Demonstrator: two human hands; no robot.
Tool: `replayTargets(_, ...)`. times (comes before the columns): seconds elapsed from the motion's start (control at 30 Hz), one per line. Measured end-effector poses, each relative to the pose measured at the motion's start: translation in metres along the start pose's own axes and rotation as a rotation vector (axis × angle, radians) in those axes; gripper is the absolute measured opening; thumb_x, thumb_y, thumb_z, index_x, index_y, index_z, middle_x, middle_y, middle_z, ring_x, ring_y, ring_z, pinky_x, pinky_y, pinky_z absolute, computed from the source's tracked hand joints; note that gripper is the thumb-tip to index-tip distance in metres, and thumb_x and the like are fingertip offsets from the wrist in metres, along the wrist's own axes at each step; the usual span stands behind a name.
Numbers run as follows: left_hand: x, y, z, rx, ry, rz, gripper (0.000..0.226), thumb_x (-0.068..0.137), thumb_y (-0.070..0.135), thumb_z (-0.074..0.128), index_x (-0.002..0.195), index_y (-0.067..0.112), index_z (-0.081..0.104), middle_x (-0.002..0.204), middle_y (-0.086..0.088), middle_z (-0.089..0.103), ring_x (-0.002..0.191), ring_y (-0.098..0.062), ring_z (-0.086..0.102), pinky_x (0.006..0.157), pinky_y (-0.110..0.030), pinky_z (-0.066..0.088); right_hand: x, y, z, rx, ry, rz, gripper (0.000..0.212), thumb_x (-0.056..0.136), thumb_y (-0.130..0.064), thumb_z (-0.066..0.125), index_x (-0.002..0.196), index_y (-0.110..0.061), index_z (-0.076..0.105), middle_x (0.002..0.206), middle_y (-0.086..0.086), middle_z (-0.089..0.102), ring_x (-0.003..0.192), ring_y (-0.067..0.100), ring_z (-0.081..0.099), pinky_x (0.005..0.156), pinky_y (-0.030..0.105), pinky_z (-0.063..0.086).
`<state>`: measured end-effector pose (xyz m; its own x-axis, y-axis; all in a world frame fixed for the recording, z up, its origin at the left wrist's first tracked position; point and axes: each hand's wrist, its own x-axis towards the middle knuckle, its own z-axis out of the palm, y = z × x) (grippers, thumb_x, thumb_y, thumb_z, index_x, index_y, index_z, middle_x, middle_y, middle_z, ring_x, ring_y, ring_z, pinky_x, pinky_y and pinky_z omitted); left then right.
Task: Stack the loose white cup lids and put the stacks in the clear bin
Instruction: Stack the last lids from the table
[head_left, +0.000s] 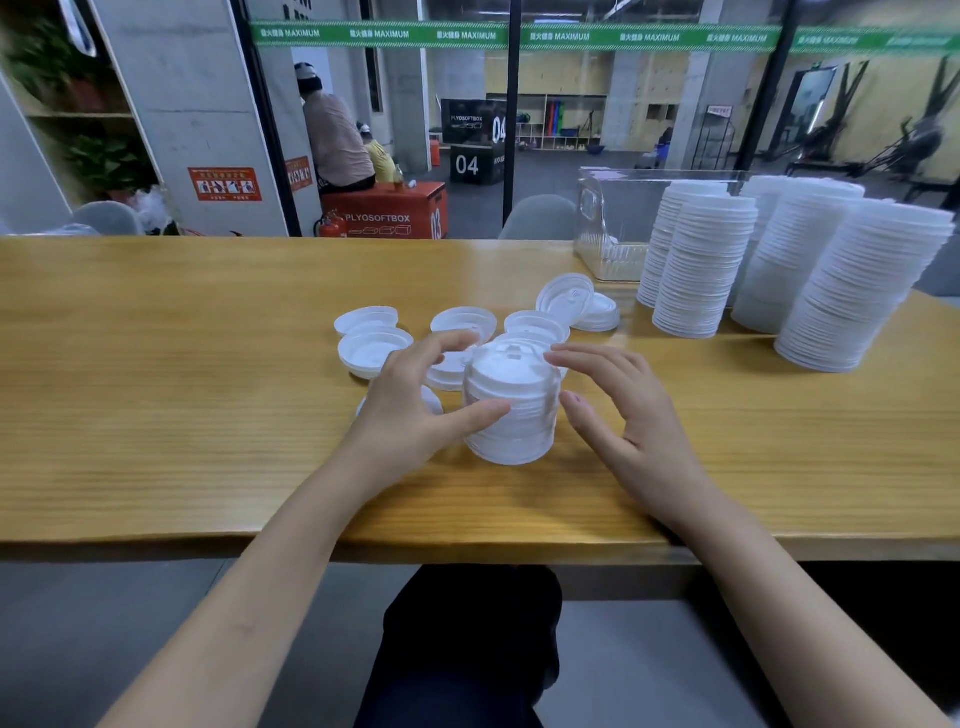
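Observation:
A short stack of white cup lids (511, 405) stands on the wooden table (156, 415) in front of me. My left hand (415, 400) cups its left side, thumb touching the stack and fingers curled over loose lids behind. My right hand (618, 410) hovers just right of the stack, fingers spread, a small gap between them. Several loose white lids (374, 348) lie scattered behind the stack, one lid (563, 296) leaning upright. The clear bin (608, 228) sits at the back right, partly hidden by tall lid stacks.
Several tall stacks of white lids (701, 265) stand on the right of the table, in front of and beside the bin. The table's near edge runs below my forearms. Beyond a glass wall, people sit on an orange box (389, 210).

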<state>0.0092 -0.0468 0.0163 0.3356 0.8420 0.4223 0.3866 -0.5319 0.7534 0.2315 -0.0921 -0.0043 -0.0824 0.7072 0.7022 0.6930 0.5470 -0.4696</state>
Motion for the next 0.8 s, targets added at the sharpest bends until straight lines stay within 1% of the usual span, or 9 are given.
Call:
replayTargets(0.07, -0.005, -0.009, -0.009, 0.061, 0.02, -0.015, 0.067, 0.059, 0.066, 0.072, 0.121, 0.047, 0.053, 0.122, 0.039, 0.051, 0.121, 0.007, 0.042, 0.1, -0.02, 0.035, 0.0, 0.0, 0.0, 0.009, 0.002, 0.009, 0.033, 0.096, -0.043, 0.048, 0.127, -0.036, 0.057, 0.133, -0.015, 0.058, 0.127, 0.013, 0.049, 0.102, 0.052, 0.039)
replayTargets(0.13, -0.011, -0.019, -0.018, 0.173, 0.044, -0.035, 0.069, 0.057, 0.074, 0.064, 0.119, 0.048, 0.053, 0.121, 0.037, 0.052, 0.122, 0.001, 0.044, 0.104, -0.035, 0.035, 0.0, -0.001, 0.0, 0.008, -0.001, 0.014, 0.033, 0.096, -0.044, 0.047, 0.127, -0.037, 0.056, 0.133, -0.016, 0.057, 0.128, 0.011, 0.047, 0.103, 0.051, 0.039)
replayTargets(0.17, -0.014, -0.023, -0.022, 0.247, 0.055, -0.043, 0.069, 0.055, 0.077, 0.06, 0.117, 0.049, 0.051, 0.12, 0.036, 0.051, 0.122, -0.002, 0.044, 0.102, -0.036, 0.033, 0.0, -0.001, 0.0, 0.004, -0.002, 0.014, 0.033, 0.096, -0.044, 0.047, 0.127, -0.037, 0.056, 0.133, -0.016, 0.057, 0.128, 0.011, 0.047, 0.103, 0.051, 0.039)
replayTargets(0.23, -0.02, -0.029, -0.028, 0.396, 0.058, -0.056, 0.074, 0.052, 0.079, 0.054, 0.119, 0.049, 0.049, 0.117, 0.034, 0.047, 0.12, -0.006, 0.04, 0.094, -0.031, 0.025, 0.0, 0.0, 0.0, -0.007, -0.005, 0.013, 0.034, 0.095, -0.044, 0.047, 0.127, -0.036, 0.056, 0.134, -0.013, 0.056, 0.128, 0.011, 0.047, 0.104, 0.05, 0.039)
replayTargets(0.3, -0.024, -0.032, -0.032, 0.477, 0.043, -0.089, 0.078, 0.056, 0.076, 0.064, 0.126, 0.044, 0.05, 0.119, 0.029, 0.044, 0.12, -0.008, 0.037, 0.093, -0.029, 0.021, 0.0, 0.0, 0.0, -0.015, -0.01, 0.017, 0.036, 0.095, -0.044, 0.047, 0.128, -0.034, 0.058, 0.135, -0.011, 0.055, 0.129, 0.012, 0.046, 0.105, 0.049, 0.038)
replayTargets(0.33, -0.025, -0.032, -0.033, 0.501, 0.042, -0.104, 0.074, 0.062, 0.069, 0.071, 0.128, 0.042, 0.049, 0.119, 0.028, 0.043, 0.121, -0.009, 0.037, 0.093, -0.029, 0.02, 0.0, 0.001, 0.0, -0.018, -0.012, 0.019, 0.037, 0.095, -0.044, 0.047, 0.128, -0.032, 0.059, 0.135, -0.01, 0.055, 0.129, 0.012, 0.046, 0.105, 0.049, 0.038)
replayTargets(0.4, -0.026, -0.032, -0.033, 0.543, 0.052, -0.122, 0.067, 0.071, 0.059, 0.074, 0.13, 0.04, 0.048, 0.119, 0.025, 0.042, 0.125, -0.012, 0.036, 0.094, -0.028, 0.019, 0.0, 0.0, 0.0, -0.02, -0.015, 0.02, 0.037, 0.095, -0.045, 0.047, 0.128, -0.032, 0.059, 0.135, -0.009, 0.055, 0.129, 0.013, 0.046, 0.106, 0.048, 0.038)
replayTargets(0.53, -0.027, -0.034, -0.033, 0.537, 0.063, -0.166, 0.061, 0.074, 0.056, 0.072, 0.129, 0.039, 0.049, 0.114, 0.022, 0.046, 0.124, -0.013, 0.038, 0.094, -0.029, 0.02, 0.0, 0.001, 0.0, -0.018, -0.023, 0.017, 0.035, 0.095, -0.046, 0.047, 0.128, -0.036, 0.056, 0.136, -0.01, 0.054, 0.129, 0.012, 0.046, 0.106, 0.048, 0.038)
replayTargets(0.8, -0.027, -0.033, -0.034, 0.524, 0.102, -0.2, 0.051, 0.078, 0.051, 0.071, 0.123, 0.037, 0.053, 0.112, 0.021, 0.05, 0.12, -0.015, 0.042, 0.091, -0.029, 0.019, -0.001, 0.0, 0.0, -0.019, -0.023, 0.014, 0.037, 0.095, -0.045, 0.048, 0.129, -0.032, 0.058, 0.135, -0.009, 0.054, 0.129, 0.014, 0.046, 0.105, 0.05, 0.038)
